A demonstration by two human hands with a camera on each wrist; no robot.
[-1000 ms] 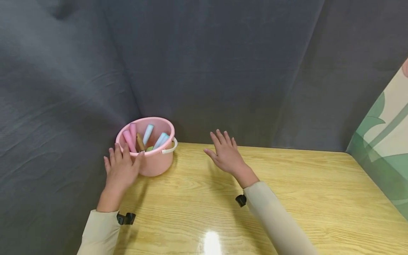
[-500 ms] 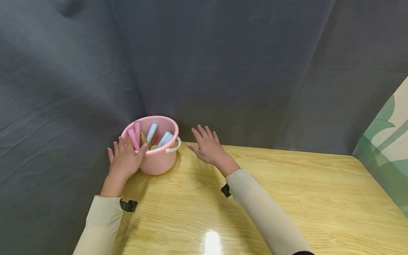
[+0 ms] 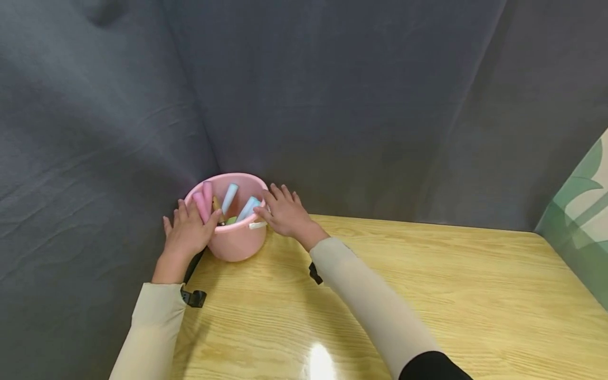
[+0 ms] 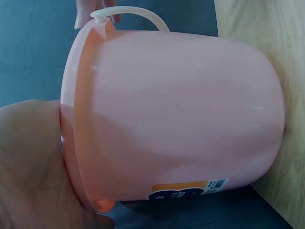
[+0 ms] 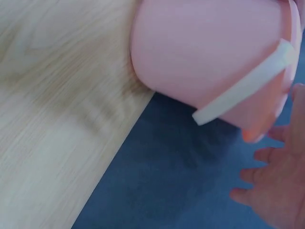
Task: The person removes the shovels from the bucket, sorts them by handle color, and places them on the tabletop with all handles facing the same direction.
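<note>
The left hand has its fingers spread, its palm against the near rim of the pink bucket. The right hand is spread too, its fingertips at the opposite edge of the rim, though whether they touch it I cannot tell. The bucket stands upright on the desk between the two hands, and its white handle hangs just beside the right thumb. Inside, two pink sticks lean close to the left fingers, with a brown stick right next to them; pale blue sticks lie nearer the right hand, and a bit of something green shows low between the hands. Below the left palm, a label is stuck to the bucket's side. Behind each hand comes a beige sleeve with a black device at the wrist. The wood-grain desk stretches away to the right of the right hand, and dark cloth rises beyond both hands
</note>
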